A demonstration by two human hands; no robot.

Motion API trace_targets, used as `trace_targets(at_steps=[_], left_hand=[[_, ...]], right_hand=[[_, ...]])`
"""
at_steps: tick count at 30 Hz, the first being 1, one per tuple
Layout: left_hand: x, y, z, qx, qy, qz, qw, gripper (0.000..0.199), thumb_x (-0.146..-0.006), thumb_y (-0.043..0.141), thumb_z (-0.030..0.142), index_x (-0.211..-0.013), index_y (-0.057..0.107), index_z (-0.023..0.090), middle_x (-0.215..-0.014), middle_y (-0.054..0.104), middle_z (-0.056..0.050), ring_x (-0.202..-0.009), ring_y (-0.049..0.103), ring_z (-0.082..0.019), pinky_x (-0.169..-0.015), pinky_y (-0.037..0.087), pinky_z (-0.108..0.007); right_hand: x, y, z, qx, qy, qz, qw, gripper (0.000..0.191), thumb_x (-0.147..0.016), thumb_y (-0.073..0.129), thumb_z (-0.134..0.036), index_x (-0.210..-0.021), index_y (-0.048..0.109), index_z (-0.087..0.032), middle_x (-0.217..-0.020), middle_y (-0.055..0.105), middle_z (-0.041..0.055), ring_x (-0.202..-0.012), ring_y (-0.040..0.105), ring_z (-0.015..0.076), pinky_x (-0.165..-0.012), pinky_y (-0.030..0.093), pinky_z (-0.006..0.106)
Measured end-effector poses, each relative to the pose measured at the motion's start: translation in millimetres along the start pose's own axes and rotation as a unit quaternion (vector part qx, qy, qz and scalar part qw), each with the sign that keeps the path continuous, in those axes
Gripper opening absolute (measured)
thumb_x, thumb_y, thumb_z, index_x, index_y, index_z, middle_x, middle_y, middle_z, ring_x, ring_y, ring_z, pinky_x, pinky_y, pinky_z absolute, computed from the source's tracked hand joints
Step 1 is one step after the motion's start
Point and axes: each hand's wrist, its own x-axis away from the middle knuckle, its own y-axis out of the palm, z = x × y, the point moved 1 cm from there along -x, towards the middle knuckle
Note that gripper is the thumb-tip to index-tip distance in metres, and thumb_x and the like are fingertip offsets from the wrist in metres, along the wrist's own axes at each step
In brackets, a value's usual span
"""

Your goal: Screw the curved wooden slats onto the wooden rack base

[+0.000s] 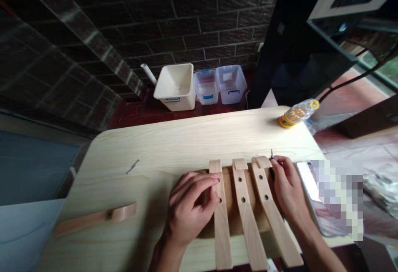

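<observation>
Three pale wooden slats with curled far ends lie side by side over a brown rounded piece (229, 205): the left slat (222, 230), the middle slat (252, 230) and the right slat (281, 230). Each shows dark round holes or screw heads. My left hand (192, 205) is at the left slat, thumb and index finger drawn together over its two dark spots; anything between the fingertips is hidden. To the right of the right slat, my right hand (286, 180) is closed around a small screwdriver (272, 154), its metal tip pointing up and away and its dark handle mostly covered.
Another curled wooden slat (96, 219) and a thin dark metal piece (133, 166) lie on the table (174, 139) at left. A phone (311, 189) is beside my right wrist. A plastic bottle (298, 113) stands near the far right corner. Storage bins (177, 103) sit beyond.
</observation>
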Motion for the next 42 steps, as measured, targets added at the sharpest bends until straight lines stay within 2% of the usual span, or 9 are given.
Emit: trace_targets(at_steps=[18,25,31,36,42], left_hand=[[-3.2,0.7,1.9,-0.007,0.01,0.006,1.0,0.032,-0.091,0.079,-0.008,-0.107,0.076,0.02,-0.101,0.087,-0.004,-0.094,0.081,-0.015,-0.089,0.066,-0.027],[1.3,1.7,-1.4,-0.021,-0.011,0.007,1.0,0.032,-0.093,0.081,-0.002,-0.115,0.078,0.022,-0.099,0.085,-0.003,-0.086,0.08,-0.015,-0.082,0.066,-0.027],[-1.7,1.7,-0.4,-0.023,0.0,0.004,1.0,0.032,-0.093,0.079,-0.002,-0.115,0.078,0.021,-0.098,0.085,-0.003,-0.088,0.079,-0.015,-0.085,0.064,-0.028],[-1.4,2.8,-1.1,-0.017,0.002,0.006,1.0,0.031,-0.093,0.079,-0.002,-0.114,0.078,0.021,-0.099,0.086,-0.003,-0.087,0.078,-0.015,-0.084,0.064,-0.029],[-1.0,3.6,-1.7,-0.015,-0.005,0.018,1.0,0.028,-0.093,0.079,0.0,-0.111,0.078,0.021,-0.096,0.085,-0.002,-0.083,0.078,-0.015,-0.082,0.063,-0.029]], right_hand=[[1.0,0.6,-5.6,-0.002,-0.006,-0.001,1.0,0.031,-0.103,0.062,-0.057,-0.097,0.065,-0.027,-0.095,0.069,0.0016,-0.094,0.062,0.0262,-0.088,0.047,0.039],[0.9,0.7,-6.2,-0.005,-0.006,0.003,1.0,0.03,-0.102,0.063,-0.056,-0.097,0.067,-0.027,-0.095,0.07,0.0019,-0.095,0.063,0.0266,-0.089,0.048,0.039],[-2.2,-3.7,-7.2,-0.017,-0.008,0.012,1.0,0.033,-0.101,0.066,-0.059,-0.097,0.068,-0.027,-0.095,0.073,0.0026,-0.09,0.063,0.0247,-0.084,0.048,0.038],[-9.2,-8.0,-8.6,-0.076,-0.012,0.026,0.997,0.037,-0.101,0.07,-0.063,-0.107,0.067,-0.026,-0.106,0.08,0.0056,-0.082,0.065,0.0209,-0.074,0.049,0.035],[-13.6,-10.9,-13.8,-0.216,-0.005,0.022,0.976,0.043,-0.099,0.074,-0.067,-0.123,0.06,-0.034,-0.11,0.079,0.0021,-0.08,0.072,0.018,-0.067,0.052,0.031]])
